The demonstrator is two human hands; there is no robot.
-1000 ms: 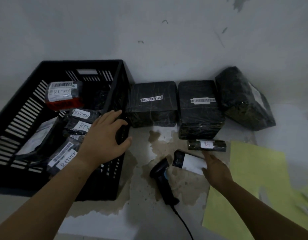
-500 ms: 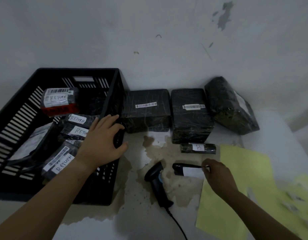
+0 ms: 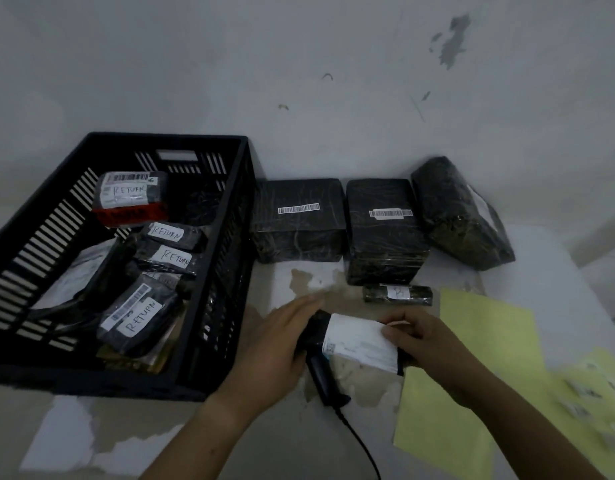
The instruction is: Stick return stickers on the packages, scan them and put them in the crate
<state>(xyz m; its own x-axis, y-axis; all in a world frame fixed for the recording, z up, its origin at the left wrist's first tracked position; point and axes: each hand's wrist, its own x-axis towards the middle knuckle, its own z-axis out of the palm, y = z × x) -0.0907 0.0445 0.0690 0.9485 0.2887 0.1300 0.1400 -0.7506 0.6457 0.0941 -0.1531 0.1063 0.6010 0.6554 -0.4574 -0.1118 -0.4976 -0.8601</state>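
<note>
A small black package with a white label (image 3: 359, 342) is held between both hands just above the table, over the head of the black barcode scanner (image 3: 325, 379). My right hand (image 3: 420, 341) grips its right end. My left hand (image 3: 281, 341) holds its left end with the fingers stretched along it. The black slatted crate (image 3: 226, 258) stands at the left and holds several black packages with "RETURN" stickers (image 3: 169, 256). A thin black package (image 3: 397, 294) lies behind my hands. Yellow sticker sheets (image 3: 479, 341) lie at the right.
Three larger black wrapped parcels (image 3: 299, 220) (image 3: 385, 230) (image 3: 461, 213) line the white wall behind. The scanner's cable (image 3: 359, 441) runs toward me. The tabletop's surface is worn and peeling.
My left hand left the crate's rim and came right to the small package. My right hand lifted that package off the table, over the scanner.
</note>
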